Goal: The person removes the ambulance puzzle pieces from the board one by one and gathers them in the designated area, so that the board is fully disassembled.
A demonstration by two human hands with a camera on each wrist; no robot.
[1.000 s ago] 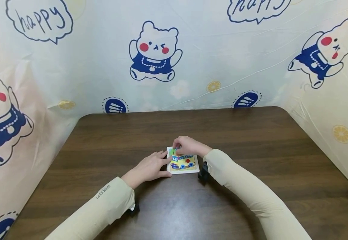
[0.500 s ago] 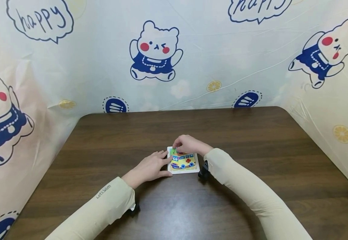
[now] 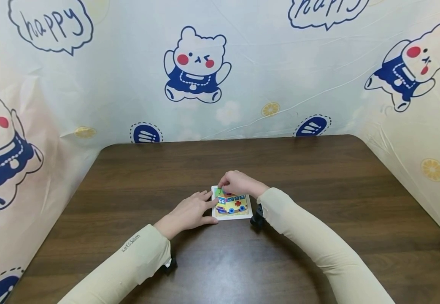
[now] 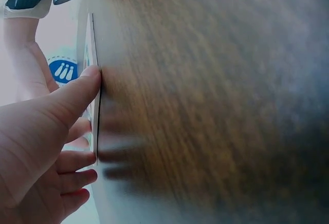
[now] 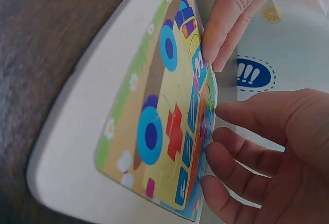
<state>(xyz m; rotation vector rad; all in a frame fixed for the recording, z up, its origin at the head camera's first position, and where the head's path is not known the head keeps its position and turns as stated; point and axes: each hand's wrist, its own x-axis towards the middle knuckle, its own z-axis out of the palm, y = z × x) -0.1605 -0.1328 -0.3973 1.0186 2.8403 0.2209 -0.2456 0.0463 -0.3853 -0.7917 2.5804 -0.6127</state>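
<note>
A jigsaw puzzle [image 3: 235, 207] with a yellow ambulance picture lies flat in a white frame [image 5: 67, 147] on the table. My left hand [image 3: 189, 212] lies at the frame's left side, thumb and fingers spread, the tips touching its edge. Over the upper left part of the picture is my right hand [image 3: 239, 184], fingers bent downward. In the right wrist view the fingertips of this right hand [image 5: 272, 147] touch the far strip of the puzzle, and no loose piece shows between them. They hide part of the green and orange top.
The brown wooden table [image 3: 299, 169] extends all around the puzzle. Behind and beside it hangs a pale cloth [image 3: 242, 76] printed with bears. A black wrist camera [image 3: 257, 217] sits close to the frame's right edge.
The right fingers have shifted slightly upward, showing more of the red and blue light on the ambulance roof. The left hand and the frame have stayed put.
</note>
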